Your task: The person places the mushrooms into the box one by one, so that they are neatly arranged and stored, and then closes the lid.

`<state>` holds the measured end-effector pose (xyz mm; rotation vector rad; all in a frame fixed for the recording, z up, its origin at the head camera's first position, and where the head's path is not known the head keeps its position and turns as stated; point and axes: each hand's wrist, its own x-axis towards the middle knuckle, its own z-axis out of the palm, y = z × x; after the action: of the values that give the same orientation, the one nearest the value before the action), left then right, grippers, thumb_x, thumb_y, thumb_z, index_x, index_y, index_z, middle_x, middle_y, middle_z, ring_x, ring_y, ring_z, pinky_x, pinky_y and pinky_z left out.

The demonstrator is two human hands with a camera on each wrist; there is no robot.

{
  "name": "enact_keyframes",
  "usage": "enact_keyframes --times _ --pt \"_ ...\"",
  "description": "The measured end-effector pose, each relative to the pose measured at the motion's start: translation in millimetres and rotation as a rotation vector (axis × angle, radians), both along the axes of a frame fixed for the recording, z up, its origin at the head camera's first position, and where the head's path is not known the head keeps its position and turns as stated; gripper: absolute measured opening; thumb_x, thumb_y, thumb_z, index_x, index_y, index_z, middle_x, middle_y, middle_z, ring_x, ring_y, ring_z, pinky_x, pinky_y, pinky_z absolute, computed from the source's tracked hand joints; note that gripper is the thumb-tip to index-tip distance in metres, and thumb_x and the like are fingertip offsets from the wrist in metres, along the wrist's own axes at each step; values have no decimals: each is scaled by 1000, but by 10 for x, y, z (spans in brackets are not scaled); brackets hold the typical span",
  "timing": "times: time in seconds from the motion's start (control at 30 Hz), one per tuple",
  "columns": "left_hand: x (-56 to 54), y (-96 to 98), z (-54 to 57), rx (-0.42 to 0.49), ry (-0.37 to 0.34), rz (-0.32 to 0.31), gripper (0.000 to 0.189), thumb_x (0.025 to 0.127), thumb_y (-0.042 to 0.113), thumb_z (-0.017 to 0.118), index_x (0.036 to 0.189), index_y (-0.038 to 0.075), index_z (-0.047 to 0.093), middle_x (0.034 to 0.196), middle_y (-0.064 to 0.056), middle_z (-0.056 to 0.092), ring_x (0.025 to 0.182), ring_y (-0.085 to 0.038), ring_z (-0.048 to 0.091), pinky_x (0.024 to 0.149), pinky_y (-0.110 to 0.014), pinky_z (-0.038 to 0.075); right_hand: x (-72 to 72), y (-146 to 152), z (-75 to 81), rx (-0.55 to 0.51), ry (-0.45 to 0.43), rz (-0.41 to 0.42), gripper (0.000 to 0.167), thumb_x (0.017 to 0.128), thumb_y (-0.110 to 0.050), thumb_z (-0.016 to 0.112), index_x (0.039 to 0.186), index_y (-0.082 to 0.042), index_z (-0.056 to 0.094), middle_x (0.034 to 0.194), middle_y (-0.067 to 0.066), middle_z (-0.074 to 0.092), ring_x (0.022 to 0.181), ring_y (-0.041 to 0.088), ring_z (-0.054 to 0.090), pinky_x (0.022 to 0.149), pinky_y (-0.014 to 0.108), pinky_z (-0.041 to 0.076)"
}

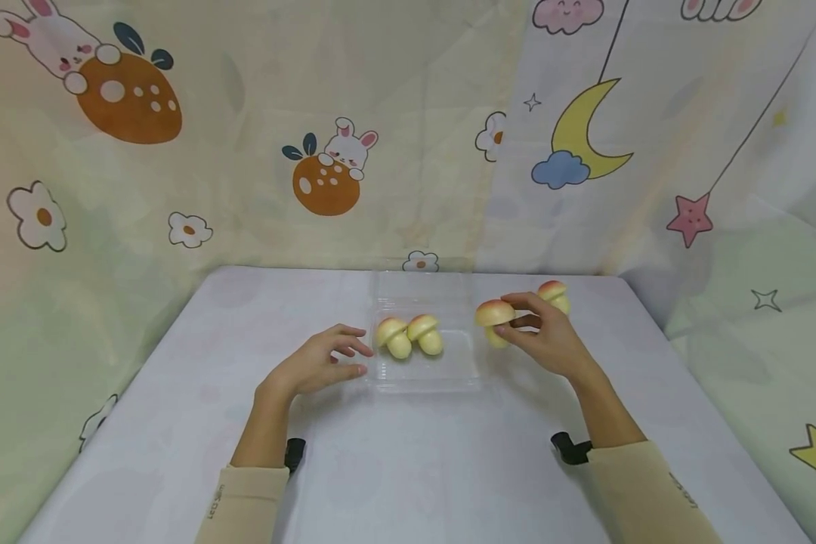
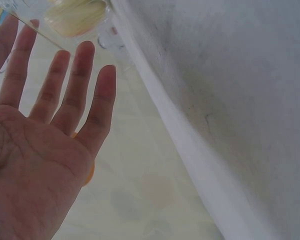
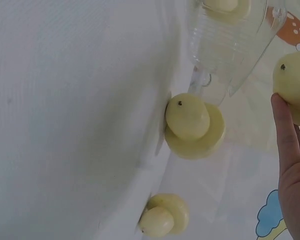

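Note:
With thumb and fingers, my right hand [image 1: 549, 336] pinches a toy mushroom [image 1: 493, 312] with a red-tinged tan cap and pale yellow stem, just right of a clear plastic box [image 1: 459, 363]. The held mushroom [image 3: 294, 82] is cut off at the right edge of the right wrist view. Side by side in the box lie a left mushroom [image 1: 394, 340] and a right mushroom [image 1: 427, 336]. My left hand [image 1: 319, 361] is at the box's left side, fingers loosely extended, holding nothing. In the left wrist view its palm [image 2: 37, 155] faces the camera.
Another mushroom [image 1: 554, 293] stands behind my right hand. The right wrist view has two on the table, a nearer mushroom [image 3: 190, 122] and a farther mushroom [image 3: 162, 217]. A white cloth covers the table [image 1: 408, 468]; a printed curtain [image 1: 408, 75] hangs behind it.

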<state>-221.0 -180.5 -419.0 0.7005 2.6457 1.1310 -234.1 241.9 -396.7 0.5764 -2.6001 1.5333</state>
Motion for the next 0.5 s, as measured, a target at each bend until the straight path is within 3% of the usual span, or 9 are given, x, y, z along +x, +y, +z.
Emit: enact_keyframes --times 0.27,0.5 --pt "5 -7 -2 6 0 1 31 95 30 75 122 16 75 154 -8 49 124 -31 61 104 -55 49 -29 -94 -15 -86 -3 43 52 91 -13 80 138 -7 59 137 14 59 102 26 70 82 26 61" --pt "-1 1 -16 19 -2 -7 31 95 31 75 122 15 75 154 -8 49 124 -31 61 104 -55 49 -59 -188 0 -23 12 20 52 90 -20 82 137 -12 61 132 9 65 102 28 71 80 29 61"
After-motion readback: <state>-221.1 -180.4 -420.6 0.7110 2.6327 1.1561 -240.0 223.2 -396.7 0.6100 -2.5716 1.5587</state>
